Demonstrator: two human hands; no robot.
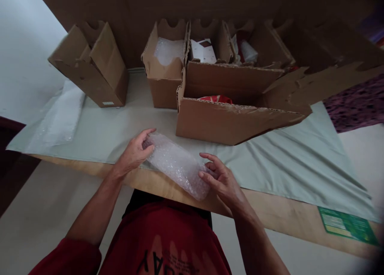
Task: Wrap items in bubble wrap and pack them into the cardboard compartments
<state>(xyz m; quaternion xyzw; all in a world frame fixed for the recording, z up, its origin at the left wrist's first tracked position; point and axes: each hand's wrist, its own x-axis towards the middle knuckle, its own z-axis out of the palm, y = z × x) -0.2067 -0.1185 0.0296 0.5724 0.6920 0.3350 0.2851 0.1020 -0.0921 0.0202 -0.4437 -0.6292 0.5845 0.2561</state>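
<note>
A folded piece of clear bubble wrap (177,161) slants across the front edge of the cloth-covered table, its lower right corner overhanging the edge. My left hand (136,151) holds its left end, thumb on top and fingers round the far side. At the other end, my right hand (220,179) grips the wrap with the thumb on its face; the index finger is lifted away. Whether anything lies inside the wrap I cannot tell. Just beyond my hands stands a long open cardboard box (216,125) with a red packet (217,99) inside.
Behind stand cardboard bins, one with bubble wrap (170,51), one with a white box (203,51), one with a clear-and-red item (247,51). A tall carton (102,75) is at back left. More plastic wrap (61,115) lies left; a green sheet (348,225) is at the right edge.
</note>
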